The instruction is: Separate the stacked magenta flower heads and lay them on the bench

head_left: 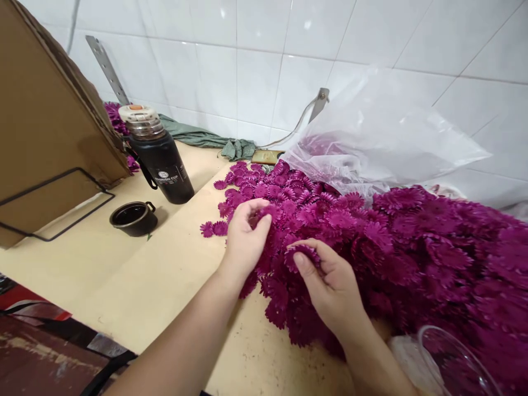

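A large heap of magenta fabric flower heads (412,247) covers the right half of the beige worktable (136,286). My left hand (245,236) is at the heap's left edge, its fingers pinched round a flower head (270,212). My right hand (330,286) lies just right of it, thumb and fingers closed on another flower head (303,254) lifted slightly off the pile. Both forearms reach in from the bottom of the view.
A black drinking bottle (159,157) stands at the back left with its black cap cup (134,218) beside it. A cardboard sheet (45,132) leans at the left. A clear plastic bag (383,137) lies against the tiled wall. A clear container rim (454,357) shows at the bottom right.
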The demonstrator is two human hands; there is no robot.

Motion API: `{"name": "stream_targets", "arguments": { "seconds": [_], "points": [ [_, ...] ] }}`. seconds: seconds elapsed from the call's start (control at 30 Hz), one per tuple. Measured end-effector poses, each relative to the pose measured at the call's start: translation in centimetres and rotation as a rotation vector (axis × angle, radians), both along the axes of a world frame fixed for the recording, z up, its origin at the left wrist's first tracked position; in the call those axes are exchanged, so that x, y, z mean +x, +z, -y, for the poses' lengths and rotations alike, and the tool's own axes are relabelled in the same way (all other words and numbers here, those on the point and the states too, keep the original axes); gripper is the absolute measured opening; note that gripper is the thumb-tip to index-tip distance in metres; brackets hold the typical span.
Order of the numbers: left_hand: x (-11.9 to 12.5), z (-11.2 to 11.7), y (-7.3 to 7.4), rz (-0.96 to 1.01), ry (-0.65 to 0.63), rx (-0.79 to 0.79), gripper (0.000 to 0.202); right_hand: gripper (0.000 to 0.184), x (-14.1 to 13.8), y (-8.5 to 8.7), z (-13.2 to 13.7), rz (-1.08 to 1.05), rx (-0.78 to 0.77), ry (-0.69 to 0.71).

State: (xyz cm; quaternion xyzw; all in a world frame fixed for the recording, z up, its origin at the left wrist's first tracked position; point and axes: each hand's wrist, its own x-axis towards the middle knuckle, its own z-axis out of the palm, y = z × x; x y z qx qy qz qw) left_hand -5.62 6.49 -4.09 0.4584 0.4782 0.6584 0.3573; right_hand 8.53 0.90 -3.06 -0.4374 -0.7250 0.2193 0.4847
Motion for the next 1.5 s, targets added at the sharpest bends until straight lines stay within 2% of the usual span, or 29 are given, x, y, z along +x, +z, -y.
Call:
{"name": "stream_targets", "arguments": {
  "seconds": [0.1, 0.17, 0.33, 0.43, 0.5, 0.57, 0.77, 0.87, 1.03, 1.17, 1.3, 1.37, 1.5],
  "points": [
    [1.1, 0.8, -0.4, -0.229, 0.025, 0.095, 0.025, 0.017, 0.6, 0.1, -0.4, -0.025, -0.036, -0.093],
    [1.3, 1.3, -0.3, -0.282, 0.016, 0.161, 0.023, 0.029, 0.7, 0.0, -0.6, -0.039, -0.066, -0.149],
    [1.7, 2.5, 0.7, -0.343, -0.227, 0.303, 0.019, 0.046, 0.9, -0.7, -1.2, -0.153, -0.190, -0.268],
    [2.2, 3.0, 0.9, -0.418, -0.379, 0.327, 0.020, 0.051, 1.0, -1.0, -1.4, -0.229, -0.262, -0.233],
    [2.5, 3.2, 0.9, -0.423, -0.422, 0.302, 0.014, 0.051, 0.8, -1.0, -1.4, -0.278, -0.263, -0.179],
    [2.6, 3.1, 1.0, -0.344, -0.401, 0.241, 0.005, 0.048, 0.5, -0.9, -1.2, -0.291, -0.224, -0.115],
    [1.9, 2.5, 1.3, 0.185, -0.185, -0.072, 0.012, 0.016, -0.1, -0.5, -0.3, -0.075, -0.128, 0.013],
    [1.9, 2.3, 1.2, 0.344, -0.169, -0.116, 0.015, 0.015, 0.0, -0.5, -0.3, -0.050, -0.088, 0.034],
    [3.0, 2.4, 0.5, 0.462, -0.166, -0.146, 0.020, 0.011, 0.3, -0.9, -0.8, 0.005, 0.039, 0.043],
    [2.8, 2.0, 0.2, 0.506, -0.142, -0.189, 0.021, 0.012, 0.4, -0.5, -0.7, 0.001, 0.056, 0.099],
    [0.8, 0.5, 0.3, 0.543, 0.052, -0.225, 0.017, 0.013, 0.0, 0.3, 0.0, -0.004, 0.038, 0.268],
    [0.0, 0.0, 0.2, 0.445, 0.095, -0.181, 0.014, 0.013, -0.1, 0.4, 0.1, -0.026, 0.048, 0.268],
    [0.5, 0.1, 0.0, 0.057, -0.047, -0.126, 0.009, 0.012, 0.2, 0.1, -0.4, -0.160, -0.016, 0.068]
  ]
}}
